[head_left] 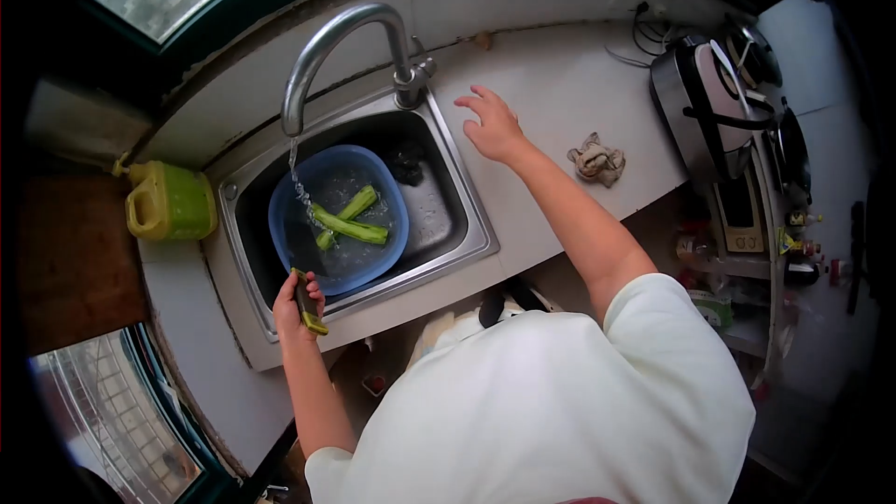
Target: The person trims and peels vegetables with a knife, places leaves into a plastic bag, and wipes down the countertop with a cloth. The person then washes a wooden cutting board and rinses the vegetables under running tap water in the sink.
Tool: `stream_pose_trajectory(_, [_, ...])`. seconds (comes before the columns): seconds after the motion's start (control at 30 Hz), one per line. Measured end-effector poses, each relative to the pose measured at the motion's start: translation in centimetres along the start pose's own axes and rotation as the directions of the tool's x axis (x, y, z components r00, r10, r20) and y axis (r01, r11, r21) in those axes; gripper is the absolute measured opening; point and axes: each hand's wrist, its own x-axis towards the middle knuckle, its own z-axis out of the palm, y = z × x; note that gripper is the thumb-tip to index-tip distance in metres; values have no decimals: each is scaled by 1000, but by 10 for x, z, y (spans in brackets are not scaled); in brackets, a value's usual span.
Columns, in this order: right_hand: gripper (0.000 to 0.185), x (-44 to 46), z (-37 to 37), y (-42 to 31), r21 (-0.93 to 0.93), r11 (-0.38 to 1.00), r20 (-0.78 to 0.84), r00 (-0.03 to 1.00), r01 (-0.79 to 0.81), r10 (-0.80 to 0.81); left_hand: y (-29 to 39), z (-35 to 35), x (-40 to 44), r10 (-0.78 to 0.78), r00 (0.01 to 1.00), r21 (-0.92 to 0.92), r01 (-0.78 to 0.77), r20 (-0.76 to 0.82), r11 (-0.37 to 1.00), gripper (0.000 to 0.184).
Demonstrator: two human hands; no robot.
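Observation:
My left hand [296,303] is closed around a short olive-green tool [307,302] with yellowish ends, at the near left rim of the sink; its exact kind does not show. Over the counter to the right of the faucet [346,21], my right hand [492,127] reaches out empty, fingers apart, not touching the lever [425,63]. Water runs from the spout into a blue basin [404,224] inside the steel sink [450,210]. Peeled-looking green vegetable pieces [350,222] lie crossed in the basin's water.
A crumpled cloth [597,161] lies on the counter [551,65]. Right of it stands a rice cooker [686,103], with a shelf of bottles and packets below. A yellow-green jug [173,201] stands left of the sink. Something dark [404,164] lies in the sink beside the basin.

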Motion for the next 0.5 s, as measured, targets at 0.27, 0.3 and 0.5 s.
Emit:
stream_pose_trajectory(0.27, [47, -160, -91, 106, -413, 795, -331, 886, -444, 324, -8, 14, 3, 2, 1000, -57, -2, 1, 998, 20])
stream_pose_trajectory(0.3, [45, -158, -89, 118, -414, 827, -324, 911, -381, 257, -7, 12, 11, -27, 999, -59, 28, 22, 998, 19])
stream_pose_trajectory(0.5, [24, -110, -99, 160, -198, 947, -336, 925, -255, 179, -18, 50, -3, 15, 999, -2, -15, 39, 1000, 20])
